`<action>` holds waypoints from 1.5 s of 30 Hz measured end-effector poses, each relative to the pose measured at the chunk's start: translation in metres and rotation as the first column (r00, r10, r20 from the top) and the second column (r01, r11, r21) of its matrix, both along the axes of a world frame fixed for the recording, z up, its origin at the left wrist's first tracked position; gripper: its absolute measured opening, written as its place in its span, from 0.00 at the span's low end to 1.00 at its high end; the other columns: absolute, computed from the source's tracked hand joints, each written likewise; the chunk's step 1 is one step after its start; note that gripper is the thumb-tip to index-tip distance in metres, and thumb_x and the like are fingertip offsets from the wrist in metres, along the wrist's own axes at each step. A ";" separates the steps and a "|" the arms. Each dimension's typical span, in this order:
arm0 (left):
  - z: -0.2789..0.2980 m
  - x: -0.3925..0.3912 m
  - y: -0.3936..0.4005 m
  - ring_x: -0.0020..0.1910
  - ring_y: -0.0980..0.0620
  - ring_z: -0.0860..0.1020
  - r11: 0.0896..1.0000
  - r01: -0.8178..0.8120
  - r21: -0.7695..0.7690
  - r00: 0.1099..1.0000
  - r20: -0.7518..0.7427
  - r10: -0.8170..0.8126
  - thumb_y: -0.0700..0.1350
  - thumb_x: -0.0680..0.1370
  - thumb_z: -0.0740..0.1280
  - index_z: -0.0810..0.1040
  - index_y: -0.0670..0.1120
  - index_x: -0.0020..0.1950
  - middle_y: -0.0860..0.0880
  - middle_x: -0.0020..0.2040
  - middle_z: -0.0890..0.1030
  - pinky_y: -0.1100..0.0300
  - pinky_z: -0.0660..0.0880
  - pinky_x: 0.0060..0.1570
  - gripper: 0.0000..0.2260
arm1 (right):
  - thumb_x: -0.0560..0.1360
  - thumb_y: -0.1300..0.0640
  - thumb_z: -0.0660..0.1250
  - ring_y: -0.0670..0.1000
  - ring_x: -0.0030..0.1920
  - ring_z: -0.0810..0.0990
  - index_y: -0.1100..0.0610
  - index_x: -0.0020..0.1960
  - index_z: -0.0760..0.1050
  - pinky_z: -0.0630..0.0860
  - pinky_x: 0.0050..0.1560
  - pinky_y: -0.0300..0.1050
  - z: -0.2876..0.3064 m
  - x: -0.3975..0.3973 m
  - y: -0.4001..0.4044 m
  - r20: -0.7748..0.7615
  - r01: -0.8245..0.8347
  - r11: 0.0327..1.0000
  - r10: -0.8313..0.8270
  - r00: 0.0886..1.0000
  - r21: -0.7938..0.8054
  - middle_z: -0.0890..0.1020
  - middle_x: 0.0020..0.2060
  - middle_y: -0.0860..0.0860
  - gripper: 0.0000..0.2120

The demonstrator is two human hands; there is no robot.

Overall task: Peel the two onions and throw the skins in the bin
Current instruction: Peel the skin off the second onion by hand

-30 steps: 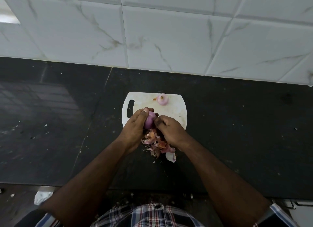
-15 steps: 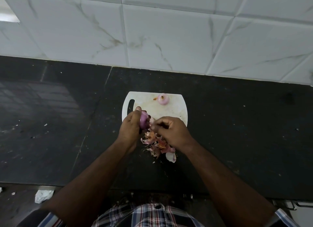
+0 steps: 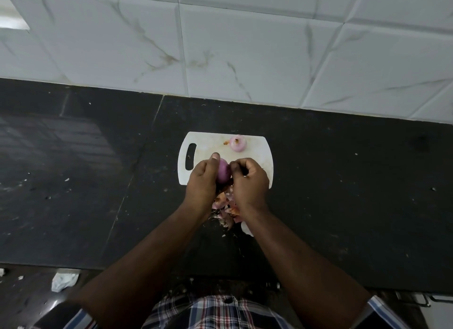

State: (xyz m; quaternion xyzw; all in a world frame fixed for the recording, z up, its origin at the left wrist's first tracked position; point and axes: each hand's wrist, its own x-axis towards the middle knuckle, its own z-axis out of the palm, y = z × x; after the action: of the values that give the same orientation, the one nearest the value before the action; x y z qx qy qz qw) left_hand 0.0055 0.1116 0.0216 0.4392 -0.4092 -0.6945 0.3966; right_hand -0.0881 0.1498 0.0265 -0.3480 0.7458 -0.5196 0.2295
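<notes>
Cupped in the left hand [image 3: 202, 181], the second onion [image 3: 223, 173] is sitting over the near edge of the white cutting board [image 3: 266, 157], fingers curling round it. His right hand [image 3: 250, 181] is closing in beside it, fingertips bunched at its top; whether they are pinching a strip of skin I cannot tell. To my eye, he should be rolling the bulb as he goes and pulling each strip down toward the root, letting it drop on the pile. Counting: two onions, the other one [image 3: 237, 143] lying peeled at the board's far edge; one heap of skins [image 3: 226, 209] on the dark counter [image 3: 343, 206]; no bin in sight.
</notes>
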 end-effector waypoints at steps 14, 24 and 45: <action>-0.001 0.011 0.002 0.44 0.39 0.79 0.999 0.039 0.002 0.999 -0.022 -0.039 0.61 0.77 0.66 0.77 0.42 0.54 0.38 0.46 0.80 0.44 0.78 0.46 0.22 | 0.77 0.68 0.68 0.47 0.52 0.85 0.54 0.54 0.84 0.81 0.54 0.43 0.003 -0.035 0.014 0.357 -0.271 0.962 0.242 0.902 0.032 0.87 0.49 0.49 0.13; 0.000 0.002 0.000 0.44 0.47 0.82 0.991 0.034 -0.130 0.993 0.115 -0.019 0.55 0.80 0.65 0.77 0.43 0.56 0.44 0.47 0.82 0.50 0.81 0.43 0.15 | 0.77 0.57 0.68 0.47 0.36 0.80 0.55 0.41 0.80 0.79 0.41 0.47 -0.001 -0.003 0.003 0.147 -0.012 1.000 0.011 0.989 0.007 0.83 0.35 0.48 0.06; 0.011 0.028 -0.005 0.53 0.41 0.83 0.941 0.212 0.263 0.959 -0.243 -0.148 0.42 0.84 0.60 0.76 0.49 0.69 0.40 0.64 0.80 0.44 0.80 0.57 0.14 | 0.75 0.47 0.73 0.36 0.50 0.81 0.48 0.61 0.81 0.78 0.50 0.34 0.019 -0.019 0.014 -0.062 -0.365 0.927 0.370 0.927 0.082 0.84 0.48 0.38 0.16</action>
State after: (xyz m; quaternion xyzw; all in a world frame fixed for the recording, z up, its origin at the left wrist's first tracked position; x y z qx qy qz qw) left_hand 0.0334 0.1061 0.0330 0.3730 -0.2967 -0.8241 0.3061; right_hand -0.1066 0.1636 0.0451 -0.4930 0.6929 -0.4279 0.3061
